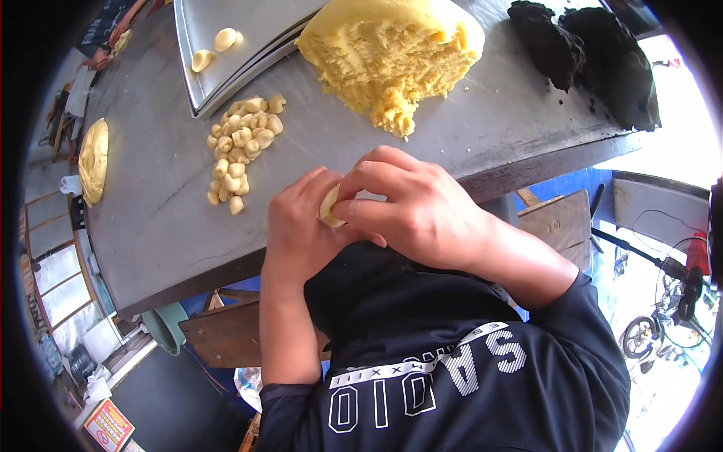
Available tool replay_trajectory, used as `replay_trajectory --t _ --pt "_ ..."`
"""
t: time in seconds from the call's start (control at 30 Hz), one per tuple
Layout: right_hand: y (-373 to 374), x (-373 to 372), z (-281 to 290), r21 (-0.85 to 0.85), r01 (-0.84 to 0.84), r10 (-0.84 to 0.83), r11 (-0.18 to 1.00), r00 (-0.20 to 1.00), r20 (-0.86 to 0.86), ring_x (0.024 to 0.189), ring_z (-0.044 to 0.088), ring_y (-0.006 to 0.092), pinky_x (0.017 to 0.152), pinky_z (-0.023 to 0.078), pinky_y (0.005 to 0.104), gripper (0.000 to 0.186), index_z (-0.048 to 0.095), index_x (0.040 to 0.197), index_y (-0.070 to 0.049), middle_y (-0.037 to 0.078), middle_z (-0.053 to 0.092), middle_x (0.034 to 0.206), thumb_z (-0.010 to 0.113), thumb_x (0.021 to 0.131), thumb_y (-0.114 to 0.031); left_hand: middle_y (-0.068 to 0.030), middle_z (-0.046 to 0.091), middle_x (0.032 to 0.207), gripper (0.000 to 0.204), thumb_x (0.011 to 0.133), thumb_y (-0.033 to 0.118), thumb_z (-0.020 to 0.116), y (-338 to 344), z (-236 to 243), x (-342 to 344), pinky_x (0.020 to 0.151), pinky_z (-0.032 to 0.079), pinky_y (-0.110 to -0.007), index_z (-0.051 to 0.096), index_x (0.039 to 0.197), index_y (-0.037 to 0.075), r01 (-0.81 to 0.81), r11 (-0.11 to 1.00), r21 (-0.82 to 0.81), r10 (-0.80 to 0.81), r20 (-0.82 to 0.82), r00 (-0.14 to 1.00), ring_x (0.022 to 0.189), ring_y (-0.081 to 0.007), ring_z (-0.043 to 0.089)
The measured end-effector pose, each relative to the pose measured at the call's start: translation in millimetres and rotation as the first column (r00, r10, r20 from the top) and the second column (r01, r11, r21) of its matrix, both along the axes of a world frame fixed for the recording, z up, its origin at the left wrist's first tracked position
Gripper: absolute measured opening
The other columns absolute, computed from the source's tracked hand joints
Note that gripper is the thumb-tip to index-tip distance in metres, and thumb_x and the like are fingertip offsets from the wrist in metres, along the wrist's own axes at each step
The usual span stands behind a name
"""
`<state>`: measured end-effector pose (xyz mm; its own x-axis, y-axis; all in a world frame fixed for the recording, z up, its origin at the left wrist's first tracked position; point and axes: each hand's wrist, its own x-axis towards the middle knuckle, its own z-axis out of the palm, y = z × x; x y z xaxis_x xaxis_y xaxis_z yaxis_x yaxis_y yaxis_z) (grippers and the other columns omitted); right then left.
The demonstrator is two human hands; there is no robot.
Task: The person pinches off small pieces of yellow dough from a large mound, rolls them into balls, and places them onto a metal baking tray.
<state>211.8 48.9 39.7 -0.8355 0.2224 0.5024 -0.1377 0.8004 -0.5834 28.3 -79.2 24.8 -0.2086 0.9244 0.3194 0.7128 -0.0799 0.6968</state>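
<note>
Yellow dough piece being pinched between two hands at the near table edge

Grey metal table [166,203] is carrying a big torn mound of yellow dough [392,53] at the far side, a heap of small shaped pieces [241,143] lying to the left. Right hand [422,211] is lying over the top, fingers closing on the small dough piece [330,209]; left hand [297,237] is cupping it from below-left, fingers curling round. Piece is sitting upright between both thumbs, equally near either hand.
</note>
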Motion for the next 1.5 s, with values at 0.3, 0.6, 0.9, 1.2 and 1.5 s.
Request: replay_trajectory --t 0.3,0.6,0.9,1.2,1.5 --pt "4.5 -3.1 2.0 -0.179 0.049 -0.061 0.983 0.996 -0.063 0.110 0.072 0.0320 0.090 0.064 0.0445 0.032 0.080 0.112 -0.009 0.010 0.072 0.124 0.090 0.083 -0.017 -0.0086 0.070 0.081 0.069 0.053 0.040 0.114 -5.6 5.3 -9.8 0.068 0.056 -0.044 0.068 0.093 0.009 0.134 0.976 -0.173 -0.095 0.215 0.972 0.076 -0.0357 0.073" --pt "11.2 -4.3 16.2 -0.247 0.205 -0.177 0.947 0.976 0.129 0.106 0.078 0.0353 0.092 0.064 0.0449 0.037 0.084 0.122 -0.008 0.011 0.082 0.121 0.093 0.086 -0.013 -0.0006 0.060 0.077 0.068 0.072 0.051 0.111 -7.4 -16.6 -11.0 0.067 0.052 -0.034 0.069 0.097 0.005 0.138 0.990 0.010 -0.137 0.193 0.971 0.071 -0.0142 0.060" --pt "51.9 19.8 -5.1 0.291 0.335 -0.412 0.896 0.872 0.264 0.099 0.078 0.0300 0.086 0.066 0.0424 0.025 0.086 0.112 -0.010 0.006 0.084 0.104 0.079 0.089 -0.003 -0.0033 0.065 0.093 0.037 0.124 0.040 0.059 -2.3 -11.2 -15.1 0.066 0.038 -0.022 0.068 0.120 0.005 0.088 0.992 -0.087 0.013 0.781 0.624 0.073 -0.0062 0.050" --pt "66.8 36.2 -3.1 0.120 0.176 -0.204 0.977 0.936 0.288 0.101 0.078 0.0321 0.087 0.064 0.0448 0.023 0.086 0.114 -0.008 0.009 0.079 0.105 0.083 0.093 -0.001 -0.0012 0.065 0.101 0.035 0.109 0.037 0.084 -2.7 -16.3 -16.9 0.069 0.042 -0.022 0.068 0.117 0.007 0.084 0.996 -0.042 -0.010 0.844 0.536 0.080 -0.0064 0.053" --pt "53.5 30.2 -11.7 -0.092 0.259 -0.241 0.962 0.955 0.173 0.100 0.079 0.0366 0.088 0.064 0.0457 0.020 0.084 0.110 -0.006 0.011 0.077 0.106 0.073 0.094 -0.001 -0.0029 0.069 0.082 0.056 0.064 0.017 0.115 0.7 -11.0 -2.4 0.070 0.054 -0.030 0.070 0.094 0.005 0.005 1.000 0.003 -0.005 0.250 0.968 0.074 -0.0114 0.063"
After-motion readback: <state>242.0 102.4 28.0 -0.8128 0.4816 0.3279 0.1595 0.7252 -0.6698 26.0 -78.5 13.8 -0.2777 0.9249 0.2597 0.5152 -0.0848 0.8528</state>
